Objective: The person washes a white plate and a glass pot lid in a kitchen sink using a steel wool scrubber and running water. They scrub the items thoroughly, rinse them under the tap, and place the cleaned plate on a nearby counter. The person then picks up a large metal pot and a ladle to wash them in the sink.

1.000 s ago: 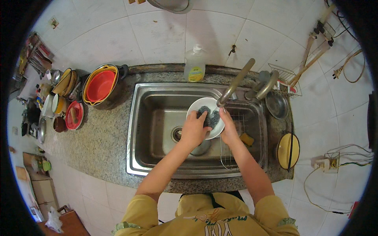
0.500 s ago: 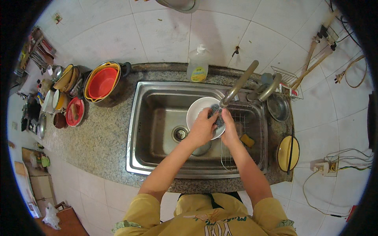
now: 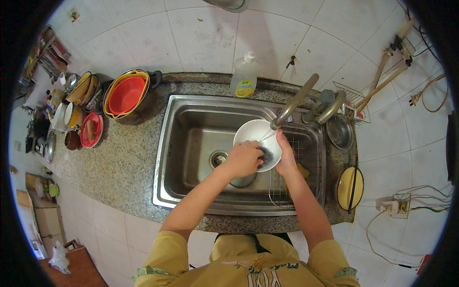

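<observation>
A white bowl (image 3: 247,132) is held tilted over the sink (image 3: 189,138), under the faucet (image 3: 297,101), and a thin stream of water runs into it. My right hand (image 3: 286,152) grips the bowl's right rim, with the thumb up along the edge. Inside the bowl, the curled fingers of my left hand (image 3: 245,159) press a dark grey wire scrubber (image 3: 266,155) against the wall. Partly hidden by the left hand, a round lid-like disc (image 3: 244,181) lies on the sink floor near the drain (image 3: 218,158).
A wire rack (image 3: 282,193) and a yellow sponge (image 3: 303,170) lie in the sink's right side. Behind stands a soap bottle (image 3: 245,76). Left on the counter are a pot with a red basin (image 3: 127,94) and several dishes. A yellow plate (image 3: 345,187) sits at the right edge.
The bowl has shifted slightly right and tips more toward me. My left hand has moved lower in it with the scrubber, and my right hand has slid along the rim.
</observation>
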The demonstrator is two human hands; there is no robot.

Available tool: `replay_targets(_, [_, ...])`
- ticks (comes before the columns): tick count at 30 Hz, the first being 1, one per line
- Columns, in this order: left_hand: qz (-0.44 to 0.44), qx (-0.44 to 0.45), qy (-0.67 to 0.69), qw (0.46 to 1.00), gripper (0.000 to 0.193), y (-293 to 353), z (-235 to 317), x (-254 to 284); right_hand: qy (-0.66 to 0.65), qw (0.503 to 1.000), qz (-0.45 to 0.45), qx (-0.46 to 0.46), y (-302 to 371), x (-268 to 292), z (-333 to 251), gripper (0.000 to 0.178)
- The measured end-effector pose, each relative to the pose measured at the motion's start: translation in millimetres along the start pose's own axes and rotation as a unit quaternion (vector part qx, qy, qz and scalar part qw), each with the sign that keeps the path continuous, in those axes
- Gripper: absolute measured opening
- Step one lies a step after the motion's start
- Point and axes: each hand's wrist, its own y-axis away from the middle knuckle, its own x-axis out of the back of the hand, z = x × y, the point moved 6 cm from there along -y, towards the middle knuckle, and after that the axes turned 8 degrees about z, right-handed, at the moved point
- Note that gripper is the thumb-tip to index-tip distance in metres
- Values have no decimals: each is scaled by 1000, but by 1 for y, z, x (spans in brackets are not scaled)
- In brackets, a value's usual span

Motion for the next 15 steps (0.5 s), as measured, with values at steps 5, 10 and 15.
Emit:
replay_targets(5, [276, 115, -27, 954, 41, -4, -17, 15, -45, 998, 51, -14, 4, -2, 15, 44])
replay_targets(10, [68, 56, 185, 979, 42, -10, -6, -4, -17, 999, 26, -6, -5, 15, 18, 43])
replay_targets(15, [160, 117, 19, 980, 43, -7, -17, 1, 27, 997, 70, 19, 7, 3, 8, 46])
